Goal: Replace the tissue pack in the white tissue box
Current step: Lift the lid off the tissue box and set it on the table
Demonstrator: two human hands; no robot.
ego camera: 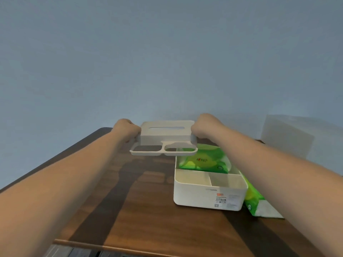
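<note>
A single wide-angle view looks from the person's head, facing forward and somewhat down along both bare forearms. The plain pale blue wall (167, 52) fills the upper half of the picture, and the dark brown wooden surface (148, 210) takes the lower half, its near edge showing at the bottom. The camera sits close: the forearms enter large from the bottom corners and shrink toward the surface's far edge. Lines bend outward near the borders. No second view shares the scene.
</note>
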